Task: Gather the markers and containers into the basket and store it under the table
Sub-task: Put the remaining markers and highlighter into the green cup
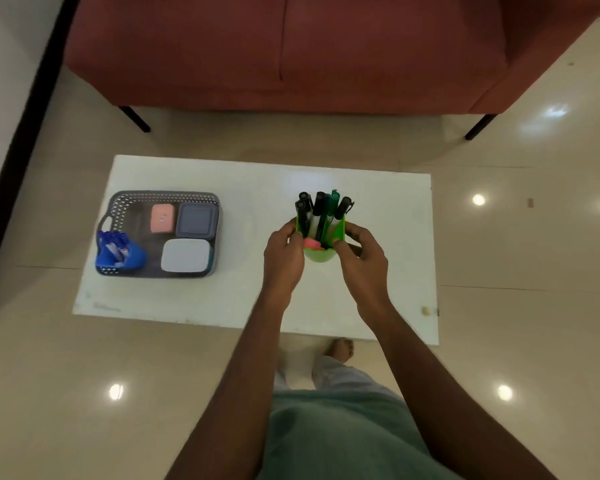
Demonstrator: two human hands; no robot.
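Note:
A green cup (321,254) stands right of centre on the white table (250,299), filled with several black and green markers (321,209) and something pink. My left hand (283,252) clasps its left side and my right hand (362,259) its right side. At the table's left sits a grey perforated basket (132,199). Inside it lie a pink container (163,218), a dark grey container (196,220), a white container (185,255) and a blue cup (118,251) with markers, tipped over at the front left corner.
A red sofa (291,50) on black legs stands beyond the table. Glossy beige floor tiles surround the table. My foot (340,349) and trouser legs show below the table's near edge. A small beige scrap (425,310) lies at the near right corner.

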